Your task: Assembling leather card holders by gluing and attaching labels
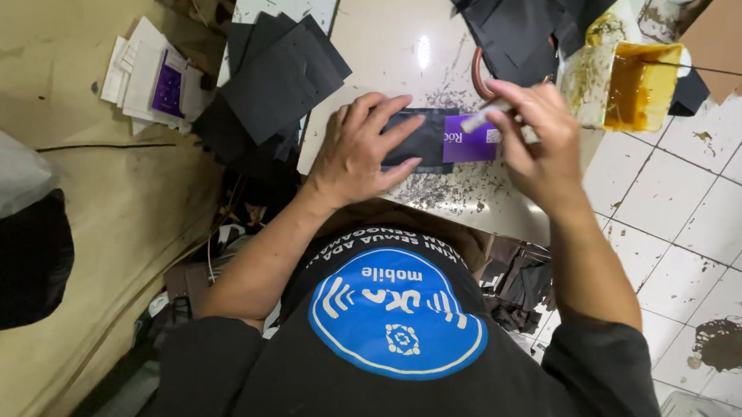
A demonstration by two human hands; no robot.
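My left hand (359, 148) lies flat on a dark leather piece (427, 135) on the stained white work board (381, 37), pinning it down. A purple label (470, 140) sits on the right end of that piece. My right hand (540, 142) holds a small brush (483, 117) with a pale handle, its tip over the purple label. Both hands are close together at the near edge of the board.
A yellow glue tub (640, 86) stands right of my right hand. Black cut pieces (280, 74) are stacked at the left and more at the top (520, 20). White and purple cards (151, 83) lie further left. White tiled floor (707, 195) at the right.
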